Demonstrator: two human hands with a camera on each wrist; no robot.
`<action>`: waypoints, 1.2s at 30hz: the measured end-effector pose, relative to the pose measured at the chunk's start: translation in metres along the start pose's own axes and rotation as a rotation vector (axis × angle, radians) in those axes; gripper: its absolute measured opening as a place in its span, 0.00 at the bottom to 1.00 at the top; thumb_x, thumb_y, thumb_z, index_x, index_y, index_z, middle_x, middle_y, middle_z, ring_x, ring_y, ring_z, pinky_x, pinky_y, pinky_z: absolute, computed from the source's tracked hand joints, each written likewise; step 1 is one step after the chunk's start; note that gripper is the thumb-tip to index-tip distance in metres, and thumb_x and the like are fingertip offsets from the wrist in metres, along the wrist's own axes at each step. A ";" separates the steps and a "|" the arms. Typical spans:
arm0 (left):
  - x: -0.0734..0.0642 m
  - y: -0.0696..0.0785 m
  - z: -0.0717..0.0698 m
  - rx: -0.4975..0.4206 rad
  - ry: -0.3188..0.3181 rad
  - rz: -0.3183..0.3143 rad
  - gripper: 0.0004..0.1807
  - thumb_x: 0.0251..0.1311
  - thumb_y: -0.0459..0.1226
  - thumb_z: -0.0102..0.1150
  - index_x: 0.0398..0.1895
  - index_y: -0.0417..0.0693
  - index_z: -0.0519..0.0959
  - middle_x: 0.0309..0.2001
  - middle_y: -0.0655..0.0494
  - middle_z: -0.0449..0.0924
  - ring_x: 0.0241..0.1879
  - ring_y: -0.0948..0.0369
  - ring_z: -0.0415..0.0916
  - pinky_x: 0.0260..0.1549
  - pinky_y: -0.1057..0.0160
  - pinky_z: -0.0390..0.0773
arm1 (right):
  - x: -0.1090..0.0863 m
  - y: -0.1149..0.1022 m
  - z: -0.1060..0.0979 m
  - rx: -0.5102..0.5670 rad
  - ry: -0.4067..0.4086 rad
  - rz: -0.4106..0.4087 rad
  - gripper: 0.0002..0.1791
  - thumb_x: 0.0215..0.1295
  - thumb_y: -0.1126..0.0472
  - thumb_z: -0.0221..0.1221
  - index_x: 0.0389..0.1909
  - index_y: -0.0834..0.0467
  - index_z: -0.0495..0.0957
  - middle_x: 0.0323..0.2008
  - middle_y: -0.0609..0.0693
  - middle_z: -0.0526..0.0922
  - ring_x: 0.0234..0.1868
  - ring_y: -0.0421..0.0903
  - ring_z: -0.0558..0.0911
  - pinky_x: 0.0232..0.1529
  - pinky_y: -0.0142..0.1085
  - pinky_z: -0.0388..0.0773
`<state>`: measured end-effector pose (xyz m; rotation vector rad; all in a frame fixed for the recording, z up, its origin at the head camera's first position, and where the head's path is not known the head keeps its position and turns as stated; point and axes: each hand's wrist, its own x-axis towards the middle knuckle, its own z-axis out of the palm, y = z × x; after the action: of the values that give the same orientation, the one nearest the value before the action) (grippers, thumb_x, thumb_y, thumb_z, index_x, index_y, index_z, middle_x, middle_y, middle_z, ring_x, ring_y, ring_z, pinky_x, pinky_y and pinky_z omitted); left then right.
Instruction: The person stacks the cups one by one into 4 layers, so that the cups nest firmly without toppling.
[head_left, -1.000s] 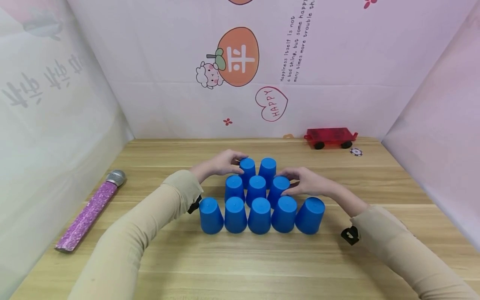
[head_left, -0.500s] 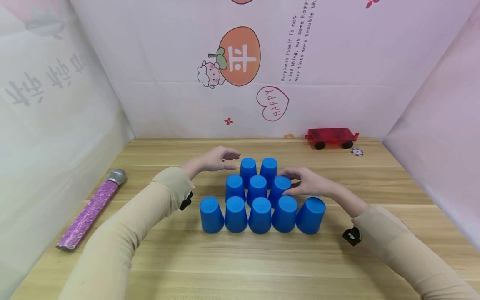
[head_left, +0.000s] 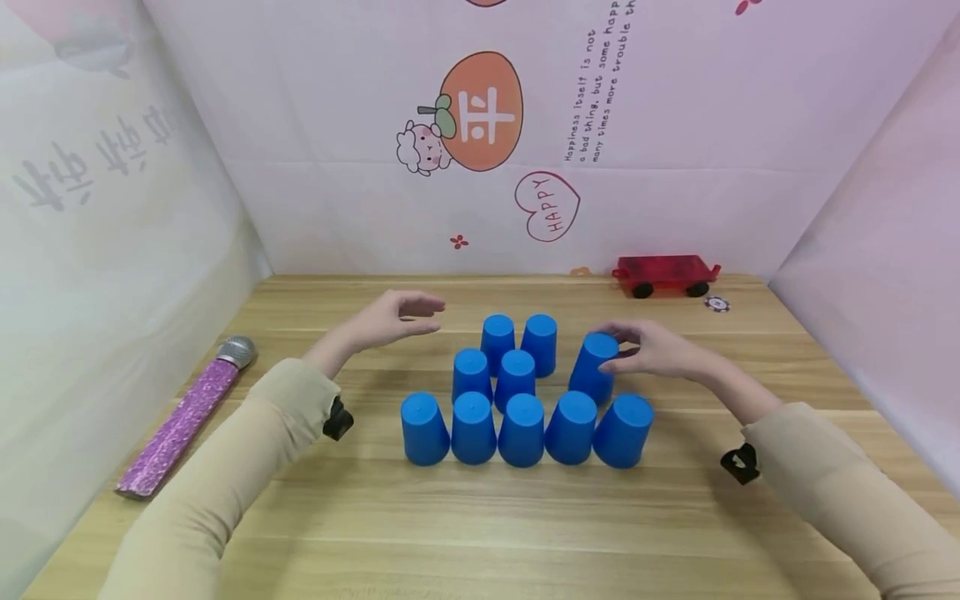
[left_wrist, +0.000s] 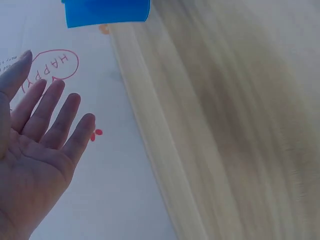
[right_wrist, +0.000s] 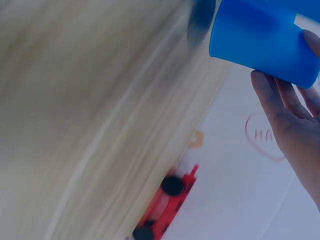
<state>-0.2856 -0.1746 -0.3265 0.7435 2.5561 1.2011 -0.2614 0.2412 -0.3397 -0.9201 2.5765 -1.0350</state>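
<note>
Upside-down blue plastic cups stand in rows on the wooden table. My right hand (head_left: 656, 348) grips one blue cup (head_left: 592, 371) near its closed end, to the right of the middle row. In the right wrist view, fingers and thumb hold that cup (right_wrist: 260, 45) from opposite sides, and a dark shadow falls on the table beyond its rim. My left hand (head_left: 386, 321) hovers left of the cups, fingers extended, holding nothing; its palm (left_wrist: 35, 165) shows in the left wrist view. Two cups remain in the middle row (head_left: 516, 383), two in the back row (head_left: 538, 346), several in the front row (head_left: 522, 429).
A purple glittery microphone (head_left: 187, 421) lies at the left. At the back right sits a red toy wagon (head_left: 666, 273) with a poker chip (head_left: 717, 304) beside it. White printed sheets (head_left: 337, 208) wall the table (head_left: 495, 533) at the back and sides.
My left hand has let go of the left back cup and drawn away leftward. My right hand has moved the rightmost middle-row cup out to the right, away from its neighbour.
</note>
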 end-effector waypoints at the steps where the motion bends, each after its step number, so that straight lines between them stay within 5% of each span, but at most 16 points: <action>1: -0.004 -0.002 0.002 -0.010 0.009 0.004 0.26 0.62 0.43 0.58 0.62 0.45 0.70 0.62 0.44 0.71 0.62 0.48 0.69 0.60 0.50 0.71 | -0.001 0.002 -0.004 -0.012 0.017 0.007 0.27 0.59 0.60 0.63 0.58 0.63 0.69 0.51 0.60 0.79 0.53 0.57 0.77 0.52 0.51 0.79; 12: -0.030 -0.019 0.034 -0.131 0.005 0.012 0.30 0.61 0.44 0.59 0.64 0.41 0.67 0.62 0.43 0.72 0.62 0.47 0.68 0.59 0.51 0.72 | 0.006 0.017 -0.018 -0.046 0.053 0.104 0.29 0.61 0.55 0.62 0.61 0.61 0.68 0.56 0.63 0.76 0.58 0.62 0.74 0.56 0.58 0.73; 24: -0.023 -0.020 0.058 -0.205 -0.056 0.021 0.32 0.59 0.40 0.61 0.66 0.41 0.64 0.64 0.47 0.70 0.64 0.49 0.67 0.61 0.51 0.70 | 0.030 0.021 -0.007 -0.001 0.002 0.091 0.29 0.60 0.56 0.62 0.61 0.61 0.68 0.57 0.62 0.75 0.58 0.62 0.73 0.56 0.57 0.73; 36: -0.017 -0.016 0.063 -0.219 -0.070 0.002 0.32 0.57 0.39 0.63 0.66 0.46 0.66 0.64 0.48 0.69 0.64 0.50 0.67 0.61 0.51 0.71 | 0.037 0.019 -0.001 0.017 -0.015 0.070 0.29 0.61 0.56 0.62 0.61 0.61 0.68 0.57 0.62 0.75 0.59 0.62 0.73 0.57 0.58 0.72</action>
<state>-0.2518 -0.1505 -0.3796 0.7243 2.3199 1.4013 -0.2995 0.2296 -0.3505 -0.8240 2.5642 -1.0250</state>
